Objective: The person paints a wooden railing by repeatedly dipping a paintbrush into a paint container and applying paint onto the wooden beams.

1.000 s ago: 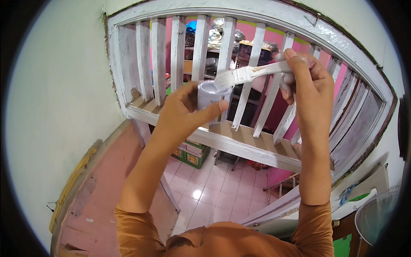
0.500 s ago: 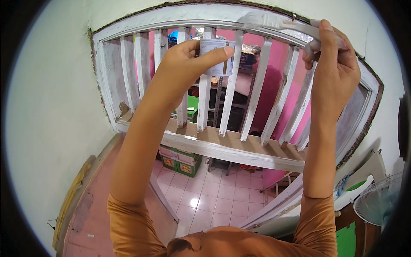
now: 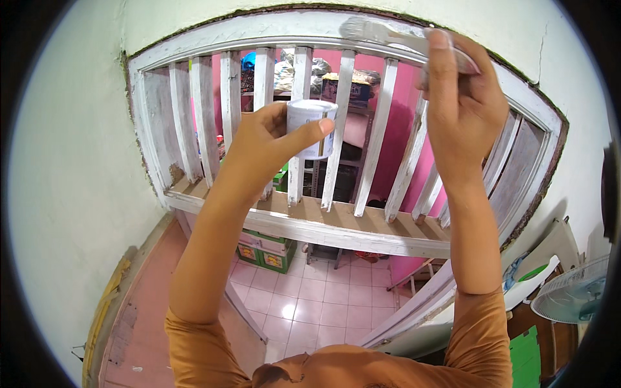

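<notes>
My left hand (image 3: 272,139) is wrapped round a small white paint can (image 3: 311,129), held upright in front of the white wooden slats (image 3: 336,132). Its contents are out of sight. Higher and to the right, my right hand (image 3: 462,94) grips the handle of a paintbrush (image 3: 404,40). The brush points left, its white-coated bristles against or very near the top rail (image 3: 284,24) of the frame. I cannot tell whether they touch. Patches of wet-looking white paint show along that rail.
Behind the slats stand shelves with bags and a box (image 3: 346,90). A ledge (image 3: 310,207) runs below the slats. Lower down are a green cabinet (image 3: 275,257) and a tiled floor (image 3: 304,294). A pink door (image 3: 139,310) is at lower left, a fan (image 3: 572,294) at lower right.
My right hand and the brush have moved left along the top rail. My left hand has lowered the can, and its rim shows more now. The view has shifted slightly.
</notes>
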Tool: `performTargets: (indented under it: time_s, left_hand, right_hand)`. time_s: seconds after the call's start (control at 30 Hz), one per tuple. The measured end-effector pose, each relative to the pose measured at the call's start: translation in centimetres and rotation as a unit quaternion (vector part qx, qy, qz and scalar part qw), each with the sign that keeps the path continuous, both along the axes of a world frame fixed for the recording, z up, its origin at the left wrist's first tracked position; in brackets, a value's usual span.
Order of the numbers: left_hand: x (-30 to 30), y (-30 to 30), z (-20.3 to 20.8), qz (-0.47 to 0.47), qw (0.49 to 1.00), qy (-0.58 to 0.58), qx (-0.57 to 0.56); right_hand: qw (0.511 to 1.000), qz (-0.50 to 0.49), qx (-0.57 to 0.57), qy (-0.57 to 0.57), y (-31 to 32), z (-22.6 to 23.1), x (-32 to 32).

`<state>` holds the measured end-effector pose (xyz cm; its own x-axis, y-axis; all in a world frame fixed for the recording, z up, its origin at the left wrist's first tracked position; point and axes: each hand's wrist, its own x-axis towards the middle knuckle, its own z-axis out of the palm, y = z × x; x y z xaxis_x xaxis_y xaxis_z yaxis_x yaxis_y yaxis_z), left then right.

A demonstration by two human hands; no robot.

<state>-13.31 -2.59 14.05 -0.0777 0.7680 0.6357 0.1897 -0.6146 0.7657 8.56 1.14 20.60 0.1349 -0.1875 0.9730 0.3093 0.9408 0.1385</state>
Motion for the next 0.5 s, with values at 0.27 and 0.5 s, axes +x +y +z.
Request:
performTargets:
  time_s: [0.27, 0.5]
  left_hand:
    - [-0.9, -1.6, -2.8, 0.002, 0.998, -0.051, -0.025]
    - [-0.3, -1.6, -3.5, -0.021, 0.997, -0.045, -0.053]
  right_hand:
    - [0.973, -0.226, 0.021, 0.049, -1.0, -2.5, 5.0]
    - [0.980, -0.188, 0.056, 0.036, -0.3, -1.7, 4.2]
